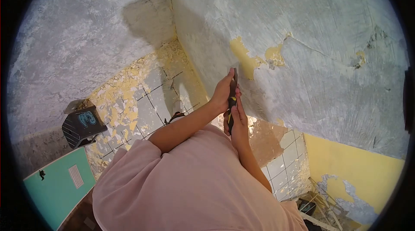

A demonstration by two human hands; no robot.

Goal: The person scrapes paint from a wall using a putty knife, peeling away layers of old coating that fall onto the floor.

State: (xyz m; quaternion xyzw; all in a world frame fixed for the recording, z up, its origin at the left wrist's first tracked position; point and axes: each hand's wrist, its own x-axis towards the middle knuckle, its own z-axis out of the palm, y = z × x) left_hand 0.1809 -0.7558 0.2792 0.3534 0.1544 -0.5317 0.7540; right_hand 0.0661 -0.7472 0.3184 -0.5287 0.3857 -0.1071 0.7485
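Both of my hands are closed on one scraper (pixel 232 101) with a dark handle bearing yellow marks. My left hand (pixel 222 92) grips its upper part near the blade, and my right hand (pixel 238 123) wraps the lower handle. The thin blade points up at the grey wall (pixel 302 71), beside a remaining patch of yellow paint (pixel 244 58). Whether the blade edge touches the wall cannot be made out. More small yellow patches show to the right of the blade.
Yellow paint flakes (pixel 116 97) cover the tiled floor (pixel 151 110). A black box with blue lettering (pixel 84 125) stands at the left, near a teal panel (pixel 65 187). Sticks and debris (pixel 322 205) lie at the lower right, beside a yellow wall section (pixel 359 162).
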